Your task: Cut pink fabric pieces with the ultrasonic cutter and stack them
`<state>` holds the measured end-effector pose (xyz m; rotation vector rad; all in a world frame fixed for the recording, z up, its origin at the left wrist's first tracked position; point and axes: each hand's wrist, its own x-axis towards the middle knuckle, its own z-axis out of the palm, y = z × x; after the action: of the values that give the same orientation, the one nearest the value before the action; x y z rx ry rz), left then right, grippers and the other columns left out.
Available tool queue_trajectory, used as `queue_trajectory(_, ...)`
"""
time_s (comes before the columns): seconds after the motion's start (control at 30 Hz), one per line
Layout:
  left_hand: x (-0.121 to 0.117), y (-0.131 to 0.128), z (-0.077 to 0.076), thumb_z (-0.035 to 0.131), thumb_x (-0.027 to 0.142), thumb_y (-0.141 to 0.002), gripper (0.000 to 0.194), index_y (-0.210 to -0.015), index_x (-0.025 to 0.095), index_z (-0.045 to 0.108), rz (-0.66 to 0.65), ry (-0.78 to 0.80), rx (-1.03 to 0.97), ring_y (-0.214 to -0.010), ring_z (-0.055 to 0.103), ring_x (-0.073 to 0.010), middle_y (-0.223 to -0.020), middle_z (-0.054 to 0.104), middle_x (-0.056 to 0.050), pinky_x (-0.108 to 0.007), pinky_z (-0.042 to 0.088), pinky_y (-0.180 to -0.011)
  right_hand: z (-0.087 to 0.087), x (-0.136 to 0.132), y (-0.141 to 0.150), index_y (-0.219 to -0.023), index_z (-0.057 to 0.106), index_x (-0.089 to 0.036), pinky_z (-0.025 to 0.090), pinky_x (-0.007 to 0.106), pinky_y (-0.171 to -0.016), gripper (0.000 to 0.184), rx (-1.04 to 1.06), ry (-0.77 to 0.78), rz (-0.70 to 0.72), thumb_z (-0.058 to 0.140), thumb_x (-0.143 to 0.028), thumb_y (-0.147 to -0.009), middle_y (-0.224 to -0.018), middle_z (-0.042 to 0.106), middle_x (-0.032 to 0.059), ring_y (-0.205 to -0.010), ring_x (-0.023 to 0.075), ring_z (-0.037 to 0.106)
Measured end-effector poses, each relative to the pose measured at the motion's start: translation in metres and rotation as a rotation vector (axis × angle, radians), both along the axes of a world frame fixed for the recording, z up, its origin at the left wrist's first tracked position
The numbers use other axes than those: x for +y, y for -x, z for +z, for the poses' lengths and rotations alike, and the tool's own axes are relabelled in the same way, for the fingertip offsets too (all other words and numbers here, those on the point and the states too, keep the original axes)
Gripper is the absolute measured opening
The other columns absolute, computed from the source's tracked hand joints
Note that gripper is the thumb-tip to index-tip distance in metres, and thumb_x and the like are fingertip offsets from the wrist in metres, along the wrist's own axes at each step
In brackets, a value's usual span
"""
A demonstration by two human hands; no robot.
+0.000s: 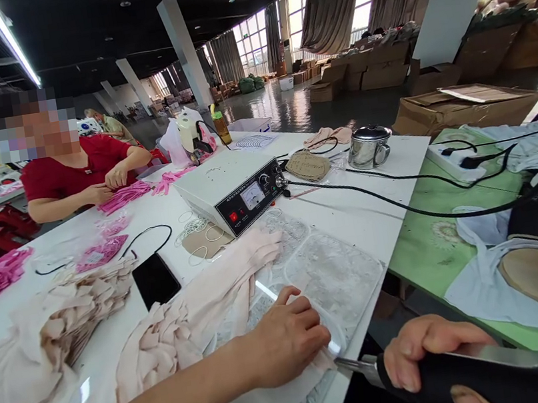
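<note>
My left hand (pixel 286 337) presses down with curled fingers on a pale pink fabric piece (pixel 318 362) at the table's near edge. Under it lies a clear plastic sheet (pixel 335 272) with rounded outlines. My right hand (pixel 434 358) is closed around a handheld tool (pixel 457 375) with a black grip and a narrow metal tip. That tip touches or nearly touches the fabric's edge, just right of my left fingers. More pale fabric strips (pixel 168 338) lie gathered to the left of my left hand.
A control box (pixel 231 190) with a dial stands behind the sheet; its black cable (pixel 389 193) runs right. Nearby are a phone (pixel 156 280), a metal mug (pixel 369 146) and a beige fabric pile (pixel 74 318). A co-worker (pixel 87 168) handles pink strips across the table. A green table (pixel 424 259) stands right.
</note>
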<state>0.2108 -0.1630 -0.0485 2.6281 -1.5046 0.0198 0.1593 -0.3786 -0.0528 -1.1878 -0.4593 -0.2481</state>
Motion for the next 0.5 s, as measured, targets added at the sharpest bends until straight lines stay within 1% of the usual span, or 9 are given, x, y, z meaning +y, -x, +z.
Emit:
queue_trajectory(0.1, 0.002, 0.004, -0.004, 0.051, 0.008, -0.086, 0.015, -0.075, 0.018, 0.051, -0.012, 0.027, -0.053, -0.073, 0.045, -0.015, -0.068, 0.053, 0.001, -0.04, 0.025, -0.101, 0.0, -0.001, -0.001, -0.101, 0.055, -0.031, 0.052, 0.034, -0.052, 0.015, 0.025, -0.008, 0.033, 0.048, -0.029, -0.088, -0.077, 0.052, 0.0034, -0.058, 0.0177, 0.059)
queue_trajectory(0.3, 0.006, 0.009, -0.015, 0.047, 0.005, -0.089, 0.015, -0.083, 0.016, 0.055, -0.022, 0.101, -0.14, -0.075, 0.047, -0.0138, -0.076, 0.057, 0.0, -0.043, 0.022, -0.106, -0.001, 0.002, 0.002, -0.1, 0.054, -0.03, 0.052, 0.032, -0.053, 0.013, 0.07, -0.052, -0.002, 0.05, -0.032, -0.087, -0.078, 0.05, 0.002, -0.058, 0.0155, 0.057)
queue_trajectory(0.4, 0.008, 0.011, -0.016, 0.044, 0.006, -0.091, 0.017, -0.086, 0.015, 0.056, -0.032, 0.13, -0.155, -0.077, 0.049, -0.0135, -0.078, 0.058, -0.001, -0.044, 0.02, -0.109, 0.0, 0.0, 0.002, -0.099, 0.055, -0.03, 0.053, 0.032, -0.053, 0.012, 0.074, -0.048, -0.005, 0.052, -0.03, -0.088, -0.078, 0.052, 0.0018, -0.059, 0.0156, 0.058)
queue_trajectory(0.5, 0.008, 0.013, -0.016, 0.041, 0.006, -0.094, 0.02, -0.084, 0.015, 0.057, -0.032, 0.129, -0.169, -0.077, 0.05, -0.0134, -0.077, 0.059, -0.001, -0.046, 0.02, -0.111, 0.006, -0.002, 0.002, -0.096, 0.059, -0.032, 0.054, 0.034, -0.051, 0.011, 0.1, -0.016, 0.0, 0.058, -0.028, -0.085, -0.077, 0.056, 0.0021, -0.059, 0.0177, 0.059)
